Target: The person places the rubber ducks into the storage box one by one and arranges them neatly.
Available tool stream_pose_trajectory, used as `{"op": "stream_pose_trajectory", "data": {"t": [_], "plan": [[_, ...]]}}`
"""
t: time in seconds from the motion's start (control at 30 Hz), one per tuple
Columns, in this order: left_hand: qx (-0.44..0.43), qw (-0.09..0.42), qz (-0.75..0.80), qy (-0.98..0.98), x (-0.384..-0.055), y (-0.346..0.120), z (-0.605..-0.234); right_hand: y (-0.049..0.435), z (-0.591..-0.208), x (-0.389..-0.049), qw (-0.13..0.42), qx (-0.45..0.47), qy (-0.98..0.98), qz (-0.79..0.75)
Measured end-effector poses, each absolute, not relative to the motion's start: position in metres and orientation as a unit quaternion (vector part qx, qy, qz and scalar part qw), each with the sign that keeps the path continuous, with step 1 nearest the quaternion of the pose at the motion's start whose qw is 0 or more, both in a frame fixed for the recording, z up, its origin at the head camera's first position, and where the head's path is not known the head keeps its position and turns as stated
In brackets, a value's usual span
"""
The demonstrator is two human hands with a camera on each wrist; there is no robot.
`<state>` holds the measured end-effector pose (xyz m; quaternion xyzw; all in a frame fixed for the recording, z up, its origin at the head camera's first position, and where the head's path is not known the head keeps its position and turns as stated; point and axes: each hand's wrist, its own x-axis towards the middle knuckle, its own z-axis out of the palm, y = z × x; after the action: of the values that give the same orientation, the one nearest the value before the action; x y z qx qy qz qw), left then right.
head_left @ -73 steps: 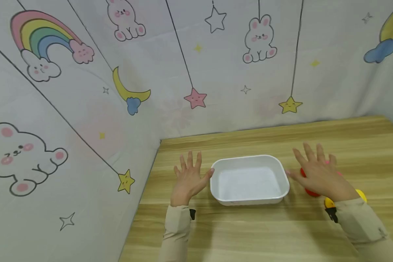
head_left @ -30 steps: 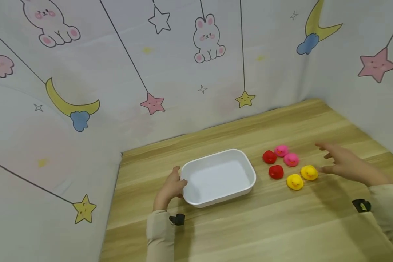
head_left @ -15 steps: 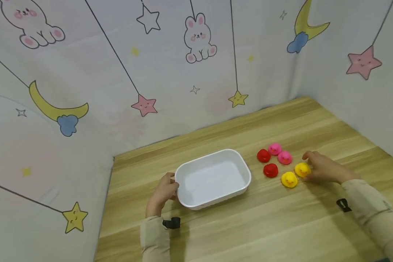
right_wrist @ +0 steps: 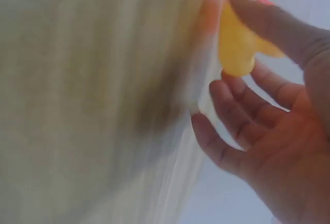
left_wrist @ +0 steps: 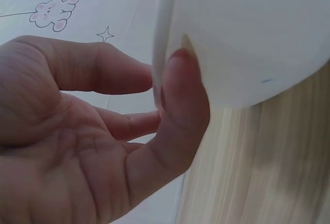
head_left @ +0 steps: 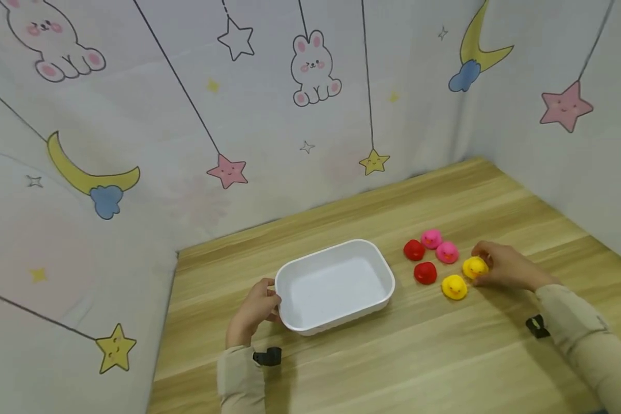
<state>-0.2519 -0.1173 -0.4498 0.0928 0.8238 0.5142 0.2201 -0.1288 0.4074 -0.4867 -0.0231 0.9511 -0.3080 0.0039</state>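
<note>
At the left end of a white plastic basin, my left hand pinches the rim. The left wrist view shows the thumb against one side of the basin wall and the fingers on the other. My right hand has its thumb and fingers around a yellow rubber duck, the farther right of two. Thumb and fingertips meet opposite sides of that yellow duck in the right wrist view. Just left of it sits the other yellow duck, untouched.
Two red ducks and two pink ducks stand between the basin and my right hand. A wooden table carries everything. White cloth walls with printed rabbits and stars close off its back and sides.
Both hands were spread in the air at first. My left hand has taken hold of the basin rim; my right has moved in and closed on the yellow duck. The head view has turned right.
</note>
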Motion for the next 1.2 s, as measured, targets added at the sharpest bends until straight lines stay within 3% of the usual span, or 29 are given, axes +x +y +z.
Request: {"op": "stream_pose_trajectory", "data": {"t": [0.23, 0.5, 1.2], "plan": [[0.104, 0.22, 0.522, 0.817, -0.252, -0.125, -0.45, 0.403, -0.471, -0.139, 0.021, 0.002, 0.897, -0.442], [0.107, 0.224, 0.531, 0.81, -0.253, -0.134, -0.449, 0.364, -0.447, -0.178, 0.025, -0.046, 0.801, -0.596], [0.123, 0.226, 0.536, 0.804, -0.255, -0.134, -0.452, 0.252, -0.396, -0.253, 0.103, -0.142, 0.772, -0.611]]}}
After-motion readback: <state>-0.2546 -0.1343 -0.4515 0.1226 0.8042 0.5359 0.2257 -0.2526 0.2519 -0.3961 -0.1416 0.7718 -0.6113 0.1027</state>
